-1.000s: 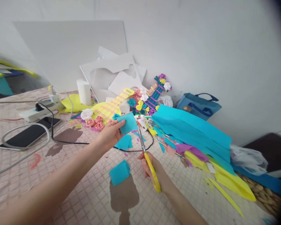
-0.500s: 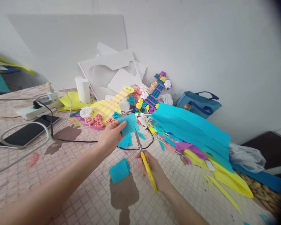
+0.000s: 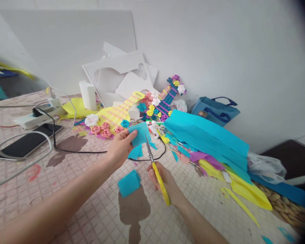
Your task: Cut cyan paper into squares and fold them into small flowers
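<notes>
My left hand [image 3: 121,146] pinches a small turquoise paper piece [image 3: 139,134] between thumb and fingers, held up over the table. Yellow-handled scissors [image 3: 159,183] are in my right hand [image 3: 165,181], their blades pointing up and away, with the tips at the paper's right edge. Whether the blades bite into the paper is hard to tell. Below, on the table, lies a folded turquoise paper square [image 3: 129,183]. Turquoise scraps [image 3: 135,152] lie just behind the held paper, close to a white glue gun [image 3: 153,128].
A yellow guitar-shaped cutout [image 3: 114,117] with paper flowers lies at the back, beside a dark blue one [image 3: 167,101]. Long turquoise paper [image 3: 205,139] stretches to the right. A power strip [image 3: 38,117], phone [image 3: 27,140] and cables occupy the left. A blue bag [image 3: 215,110] stands behind.
The view has shifted slightly, so the background sits a little further left and up. Both hands keep the same hold on the paper and the scissors.
</notes>
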`<action>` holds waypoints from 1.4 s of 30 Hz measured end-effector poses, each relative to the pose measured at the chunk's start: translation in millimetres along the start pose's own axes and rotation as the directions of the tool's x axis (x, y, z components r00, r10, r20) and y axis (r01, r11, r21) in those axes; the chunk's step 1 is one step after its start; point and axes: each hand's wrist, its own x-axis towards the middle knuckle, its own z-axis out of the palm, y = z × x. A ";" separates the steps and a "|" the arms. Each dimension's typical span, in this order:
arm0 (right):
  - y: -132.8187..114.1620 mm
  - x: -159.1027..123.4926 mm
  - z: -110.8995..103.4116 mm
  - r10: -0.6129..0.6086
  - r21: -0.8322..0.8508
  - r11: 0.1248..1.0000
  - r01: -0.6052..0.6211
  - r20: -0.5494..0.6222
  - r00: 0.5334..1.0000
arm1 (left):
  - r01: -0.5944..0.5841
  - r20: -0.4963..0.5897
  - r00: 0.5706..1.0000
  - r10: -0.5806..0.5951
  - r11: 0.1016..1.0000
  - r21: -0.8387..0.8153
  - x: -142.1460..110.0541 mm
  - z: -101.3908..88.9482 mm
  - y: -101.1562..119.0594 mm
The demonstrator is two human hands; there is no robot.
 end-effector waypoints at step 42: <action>-5.8 -4.6 0.1 0.065 0.008 0.998 -0.066 0.065 0.996 | 0.040 0.031 0.999 -0.041 0.999 0.030 -2.9 4.4 -0.5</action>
